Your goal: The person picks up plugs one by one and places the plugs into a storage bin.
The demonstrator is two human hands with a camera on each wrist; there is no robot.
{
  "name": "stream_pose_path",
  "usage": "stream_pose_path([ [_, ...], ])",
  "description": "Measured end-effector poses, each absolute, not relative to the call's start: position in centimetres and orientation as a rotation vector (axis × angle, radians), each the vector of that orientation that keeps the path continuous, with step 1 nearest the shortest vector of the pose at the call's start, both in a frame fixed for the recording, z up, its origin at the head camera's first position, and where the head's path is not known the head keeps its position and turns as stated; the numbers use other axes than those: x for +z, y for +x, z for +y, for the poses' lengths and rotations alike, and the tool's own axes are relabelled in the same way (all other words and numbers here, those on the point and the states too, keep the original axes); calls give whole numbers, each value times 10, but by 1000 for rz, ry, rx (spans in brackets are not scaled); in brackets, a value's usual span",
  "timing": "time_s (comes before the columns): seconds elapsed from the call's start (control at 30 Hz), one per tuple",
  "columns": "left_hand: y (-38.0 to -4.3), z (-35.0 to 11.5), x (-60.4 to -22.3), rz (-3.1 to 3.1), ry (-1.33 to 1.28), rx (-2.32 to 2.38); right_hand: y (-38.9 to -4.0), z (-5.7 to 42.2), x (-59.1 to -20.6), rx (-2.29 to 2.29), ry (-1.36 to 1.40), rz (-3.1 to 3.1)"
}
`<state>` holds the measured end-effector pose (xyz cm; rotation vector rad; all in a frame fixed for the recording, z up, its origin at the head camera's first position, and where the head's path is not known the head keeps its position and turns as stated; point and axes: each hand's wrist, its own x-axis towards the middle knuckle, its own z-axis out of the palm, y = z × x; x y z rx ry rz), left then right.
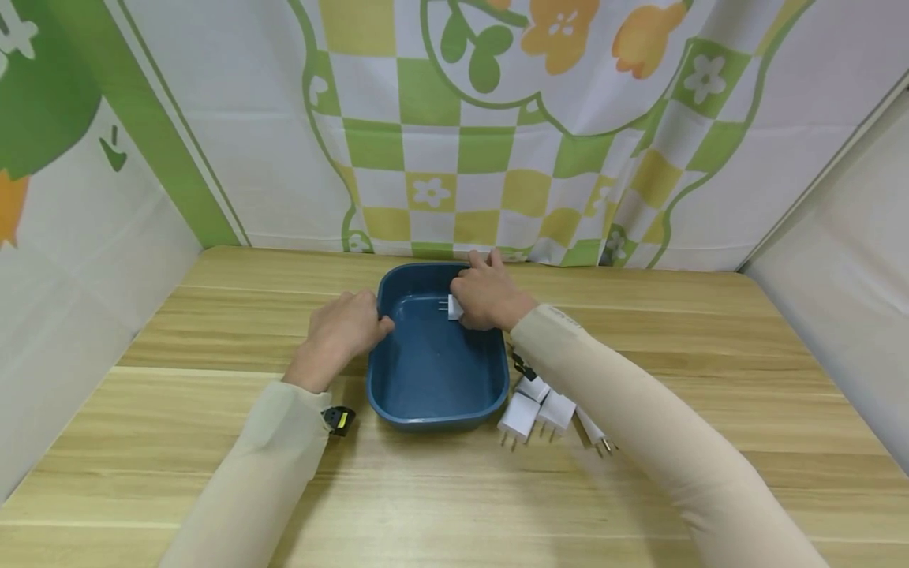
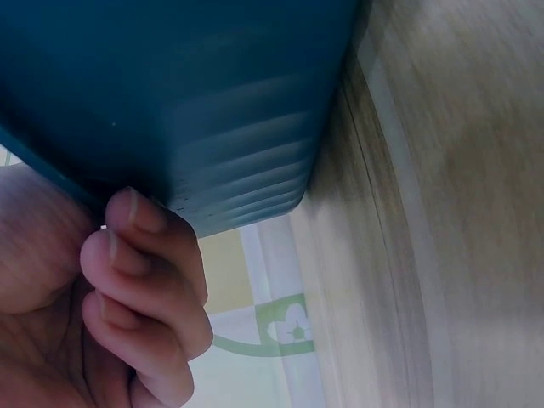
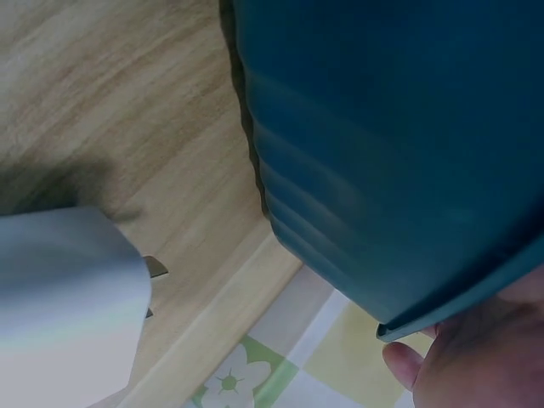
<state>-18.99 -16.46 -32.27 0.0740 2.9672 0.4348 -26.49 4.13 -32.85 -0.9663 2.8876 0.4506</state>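
A dark blue plastic bin stands on the wooden table. My left hand grips its left rim, thumb over the inner side and fingers curled against the outer wall, as the left wrist view also shows. Over the bin's far right corner is my right hand, holding a white plug adapter inside the bin with its two prongs pointing left. In the right wrist view the bin wall hides that adapter, and part of the right hand shows past the rim.
Several white plug adapters lie on the table by the bin's right side, partly under the right forearm. One adapter looms close in the right wrist view. A patterned curtain hangs behind the table's far edge.
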Motion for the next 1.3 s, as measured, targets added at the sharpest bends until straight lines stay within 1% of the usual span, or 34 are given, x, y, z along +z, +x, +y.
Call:
stream_pose_path([
  [0.77,-189,-163,-323,2964,63,419,-261,43,-324,390,-974,2909],
  [1.03,-190,-164,-323,2969,67,426,-255,54,-315,114,-995,2916],
  [1.3,-190,-164,-324,2968,68,430,-238,71,-304,-142,-1046,2986],
])
